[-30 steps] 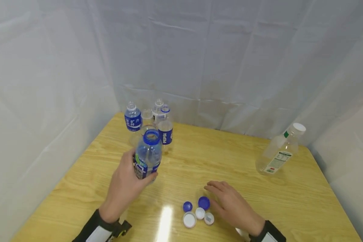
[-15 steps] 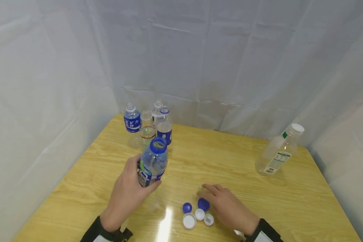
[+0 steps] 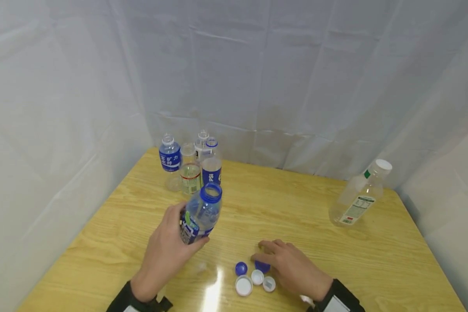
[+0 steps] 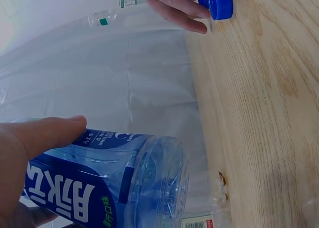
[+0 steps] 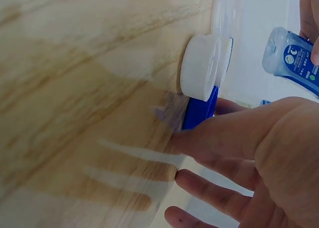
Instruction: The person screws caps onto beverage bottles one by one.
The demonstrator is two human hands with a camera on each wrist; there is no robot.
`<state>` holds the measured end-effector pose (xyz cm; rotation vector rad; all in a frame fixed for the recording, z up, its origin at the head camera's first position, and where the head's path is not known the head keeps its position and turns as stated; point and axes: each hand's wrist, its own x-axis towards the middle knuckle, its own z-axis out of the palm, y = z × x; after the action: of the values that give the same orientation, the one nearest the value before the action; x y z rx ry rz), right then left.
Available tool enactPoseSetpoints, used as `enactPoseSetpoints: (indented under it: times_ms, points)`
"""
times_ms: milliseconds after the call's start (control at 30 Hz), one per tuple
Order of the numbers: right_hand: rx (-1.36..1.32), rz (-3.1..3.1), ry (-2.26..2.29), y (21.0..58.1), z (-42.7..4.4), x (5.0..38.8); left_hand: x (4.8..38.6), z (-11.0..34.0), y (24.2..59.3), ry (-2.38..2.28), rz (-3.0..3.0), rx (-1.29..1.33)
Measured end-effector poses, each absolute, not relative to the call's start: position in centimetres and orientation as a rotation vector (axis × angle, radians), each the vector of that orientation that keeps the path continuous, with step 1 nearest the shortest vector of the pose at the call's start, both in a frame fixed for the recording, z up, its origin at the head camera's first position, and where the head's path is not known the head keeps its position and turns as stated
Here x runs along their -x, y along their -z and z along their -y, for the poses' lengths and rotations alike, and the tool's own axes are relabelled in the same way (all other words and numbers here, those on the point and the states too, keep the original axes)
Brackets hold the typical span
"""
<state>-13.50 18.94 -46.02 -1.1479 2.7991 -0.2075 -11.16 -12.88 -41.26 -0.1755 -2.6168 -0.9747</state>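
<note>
My left hand [image 3: 165, 249] grips a blue-tinted bottle [image 3: 203, 212], uncapped and tilted with its mouth up and to the right; in the left wrist view the thumb lies along its blue label [image 4: 75, 183]. My right hand [image 3: 296, 268] is low at the large blue cap [image 3: 262, 265], its thumb over the cap's edge and its other fingers loosely spread. Whether it grips the cap is unclear. Beside that cap lie a smaller blue cap [image 3: 241, 268] and several white caps, among them a wide one [image 3: 243, 286].
Uncapped bottles stand together at the back left, including a blue-labelled one [image 3: 170, 157], a red-banded one [image 3: 190, 177] and a Pepsi bottle [image 3: 212, 167]. A large clear bottle [image 3: 356, 201] with a white cap stands at the right. Pale sheeting [image 3: 238, 78] surrounds the wooden table [image 3: 288, 195].
The bottle in my left hand has moved right and toward me, away from the standing bottles, and tilts more to the right. My right hand has shifted left, over the large blue cap.
</note>
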Motion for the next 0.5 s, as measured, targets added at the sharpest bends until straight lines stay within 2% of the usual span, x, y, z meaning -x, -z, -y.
enactPoseSetpoints:
  times_ms: [500]
  points:
    - [1.125, -2.860, 0.294, 45.83, -18.77, 13.63, 11.00, 12.74, 41.66, 0.963, 2.639, 0.165]
